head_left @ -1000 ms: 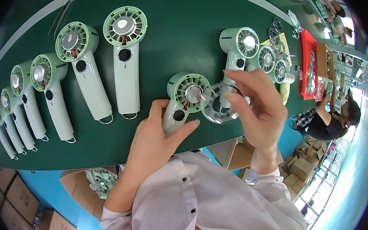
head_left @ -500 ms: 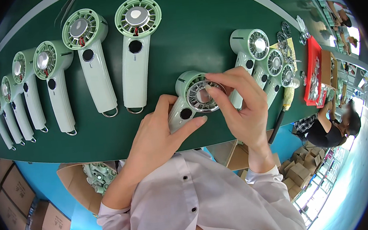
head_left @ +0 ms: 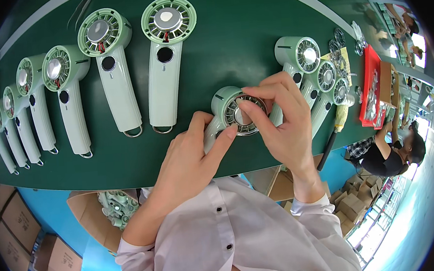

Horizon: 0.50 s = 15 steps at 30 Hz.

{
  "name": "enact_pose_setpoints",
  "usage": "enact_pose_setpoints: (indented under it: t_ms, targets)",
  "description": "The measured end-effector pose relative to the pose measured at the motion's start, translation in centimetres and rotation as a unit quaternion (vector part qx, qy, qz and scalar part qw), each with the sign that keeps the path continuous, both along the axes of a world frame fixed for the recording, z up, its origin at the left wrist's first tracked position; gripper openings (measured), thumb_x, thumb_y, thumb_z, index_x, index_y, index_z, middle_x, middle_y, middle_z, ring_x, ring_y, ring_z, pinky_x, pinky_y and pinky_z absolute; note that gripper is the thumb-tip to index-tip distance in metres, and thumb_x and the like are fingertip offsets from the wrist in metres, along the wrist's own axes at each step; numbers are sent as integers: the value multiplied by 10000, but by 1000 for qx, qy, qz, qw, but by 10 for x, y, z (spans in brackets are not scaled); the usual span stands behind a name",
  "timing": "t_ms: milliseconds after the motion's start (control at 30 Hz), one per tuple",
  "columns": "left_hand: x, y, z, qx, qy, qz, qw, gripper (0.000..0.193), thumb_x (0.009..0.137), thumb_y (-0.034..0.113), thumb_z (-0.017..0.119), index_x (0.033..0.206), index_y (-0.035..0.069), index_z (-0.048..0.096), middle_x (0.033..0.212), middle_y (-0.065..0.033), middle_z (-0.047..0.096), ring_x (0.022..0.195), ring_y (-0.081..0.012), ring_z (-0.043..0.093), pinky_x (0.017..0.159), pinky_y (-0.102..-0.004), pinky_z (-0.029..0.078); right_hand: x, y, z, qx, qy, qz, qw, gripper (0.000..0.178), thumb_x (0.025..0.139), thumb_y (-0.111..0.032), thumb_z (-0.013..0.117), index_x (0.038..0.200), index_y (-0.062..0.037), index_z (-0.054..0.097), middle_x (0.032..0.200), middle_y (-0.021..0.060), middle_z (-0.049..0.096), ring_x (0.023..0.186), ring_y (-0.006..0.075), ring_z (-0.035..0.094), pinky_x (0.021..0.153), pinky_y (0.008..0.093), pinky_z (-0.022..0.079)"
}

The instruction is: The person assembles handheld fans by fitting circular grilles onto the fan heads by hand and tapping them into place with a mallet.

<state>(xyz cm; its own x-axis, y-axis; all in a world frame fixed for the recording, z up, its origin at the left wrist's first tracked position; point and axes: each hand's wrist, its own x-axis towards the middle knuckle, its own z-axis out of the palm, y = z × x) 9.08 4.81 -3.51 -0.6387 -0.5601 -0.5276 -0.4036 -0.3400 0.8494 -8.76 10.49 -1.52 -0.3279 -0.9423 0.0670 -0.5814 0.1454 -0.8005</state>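
A pale green handheld fan (head_left: 219,103) is tilted up between my hands, above the near edge of the green table. My left hand (head_left: 188,153) wraps its handle, with the thumb up against the lower rim of the head. Over the fan's round face lies a chrome slotted ring cover (head_left: 246,128). Thumb and fingers of my right hand (head_left: 289,130) pinch the cover's upper right edge. Whether the cover sits fully flush cannot be seen behind my fingers. Several similar fans (head_left: 166,83), without chrome covers, lie in a row to the left.
On the right lie three fans with chrome faces (head_left: 308,54), loose chrome rings (head_left: 339,36), a red tray (head_left: 361,109) of parts and a yellow-wrapped tool (head_left: 340,119) with a black end. Below the table stands a carton (head_left: 88,212) of green parts. Another person (head_left: 384,158) sits at right.
My left thumb has moved up from beside the handle onto the rim of the fan's head. The chrome cover now lies closer over the face. The view has shifted slightly.
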Motion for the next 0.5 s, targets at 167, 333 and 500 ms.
enact_pose_setpoints:
  t_ms: [167, 333, 500]
  targets:
    - [1, -1, 1, -11, -13, -7, 1000, 432, 991, 361, 627, 1060, -52, 518, 642, -147, 592, 552, -260, 604, 564, -377, 448, -8, 1, 2, -4, 41, 11, 999, 193, 825, -10, 764, 1015, -32, 738, 981, 57, 558, 770, 118, 522, 669, 263, 442]
    - [8, 0, 4, 18, 0, 26, 1000, 420, 978, 362, 645, 1069, -34, 540, 719, -129, 631, 607, -205, 602, 594, -341, 458, -16, 11, 14, 12, -70, 7, 997, 507, 838, -95, 782, 1309, -22, 610, 1185, 120, 599, 1060, 241, 598, 928, 347, 473]
    - [9, 3, 11, 23, 70, 12, 997, 394, 965, 318, 671, 1093, -30, 538, 743, -118, 643, 621, -188, 593, 594, -320, 456, -14, 33, 29, 145, -330, 48, 931, 897, 753, 39, 793, 1525, 31, 337, 1474, 149, 474, 1358, 241, 469, 1151, 385, 325]
